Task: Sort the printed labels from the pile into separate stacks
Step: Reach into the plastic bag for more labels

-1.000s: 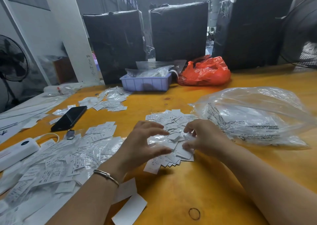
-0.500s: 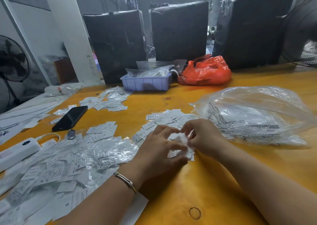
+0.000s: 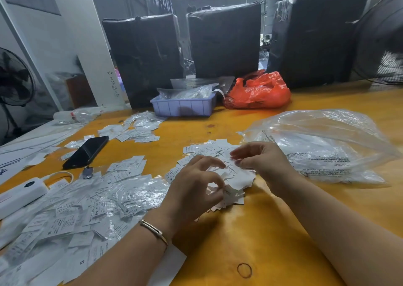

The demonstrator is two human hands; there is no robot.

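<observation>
A pile of small white printed labels [image 3: 209, 149] lies in the middle of the yellow table [image 3: 250, 237]. My left hand [image 3: 194, 189] sits over the pile's near side with fingers curled round a bunch of labels. My right hand [image 3: 261, 161] hovers over the pile's right side and pinches labels between thumb and fingertips. A wide spread of labels and clear sleeves [image 3: 82, 200] covers the table on the left. A smaller label group [image 3: 135, 131] lies farther back.
A black phone [image 3: 86, 151] and a white power bank [image 3: 19, 193] lie at the left. A large clear plastic bag [image 3: 322, 146] sits right of the pile. A lilac tray [image 3: 184, 107] and an orange bag [image 3: 259, 91] stand at the back, before black wrapped bales [image 3: 224, 39].
My left hand has slid right onto the pile and gathered labels together with my right hand. The pile's near part has bunched up between both hands.
</observation>
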